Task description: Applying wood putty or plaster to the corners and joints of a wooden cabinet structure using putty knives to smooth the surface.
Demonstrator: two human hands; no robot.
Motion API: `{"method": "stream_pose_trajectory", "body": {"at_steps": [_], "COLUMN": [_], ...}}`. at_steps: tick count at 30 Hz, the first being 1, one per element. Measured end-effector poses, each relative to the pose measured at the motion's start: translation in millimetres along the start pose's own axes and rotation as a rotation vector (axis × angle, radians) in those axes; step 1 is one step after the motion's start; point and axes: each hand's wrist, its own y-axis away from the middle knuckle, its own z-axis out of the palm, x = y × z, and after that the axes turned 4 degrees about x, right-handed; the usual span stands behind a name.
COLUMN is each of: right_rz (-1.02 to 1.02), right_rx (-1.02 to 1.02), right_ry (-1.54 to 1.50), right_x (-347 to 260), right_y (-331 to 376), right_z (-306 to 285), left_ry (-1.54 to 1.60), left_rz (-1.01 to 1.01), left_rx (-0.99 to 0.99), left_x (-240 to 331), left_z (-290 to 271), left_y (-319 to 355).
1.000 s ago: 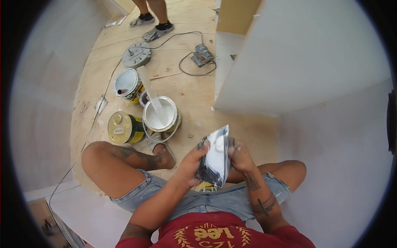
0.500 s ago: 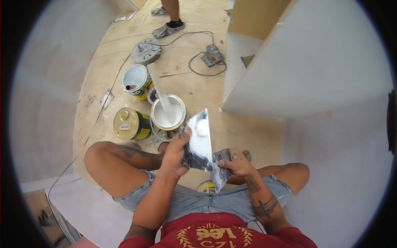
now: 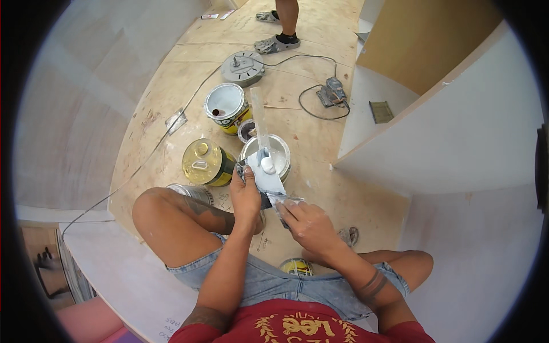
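Note:
My left hand (image 3: 245, 197) is closed on a broad putty knife (image 3: 271, 182), its blade coated with white paste and carrying a thick lump near the far end. In my right hand (image 3: 311, 226) is a second scraper (image 3: 289, 198), pressed against the near end of that blade; my fingers hide much of it. Just beyond both hands stands an open bucket of white paste (image 3: 285, 150), partly covered by the left blade. A pale flat stick (image 3: 259, 111) leans up out of this bucket.
An open white-lined tin (image 3: 226, 97), a small cup (image 3: 247, 131) and a closed gold-topped can (image 3: 202, 162) stand nearby. Farther off are a cable reel (image 3: 243, 67), a corded sander (image 3: 333, 91) and another person's feet (image 3: 277, 44). A white panel (image 3: 434, 120) rises at right.
Both hands have moved forward, and the left blade now overlaps the paste bucket. My right hand has turned over, bringing its scraper across the left blade's near end. The view has shifted left.

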Motion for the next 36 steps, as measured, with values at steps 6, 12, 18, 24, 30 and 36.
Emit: {"method": "stream_pose_trajectory", "body": {"at_steps": [6, 12, 18, 24, 30, 36], "right_rz": [-0.03, 0.01, 0.324, 0.652, 0.905, 1.044], "right_rx": [0.079, 0.093, 0.092, -0.116, -0.148, -0.179], "right_ry": [-0.009, -0.034, -0.189, -0.374, -0.49, -0.427], "right_x": [13, 10, 60, 112, 138, 155], "right_y": [-23, -36, -70, -104, -98, -74], "right_z": [21, 44, 50, 83, 99, 103], "left_ry": [-0.062, -0.133, -0.304, 0.065, 0.175, 0.218], "left_rz": [-0.022, -0.021, -0.004, -0.1, -0.111, -0.187], "left_rx": [-0.078, -0.042, -0.019, 0.23, 0.24, 0.23], "left_x": [2, 2, -15, 20, 20, 34], "left_z": [-3, -2, -5, -10, -11, -10], "left_y": [0, -1, 12, 8, 5, 5]}}
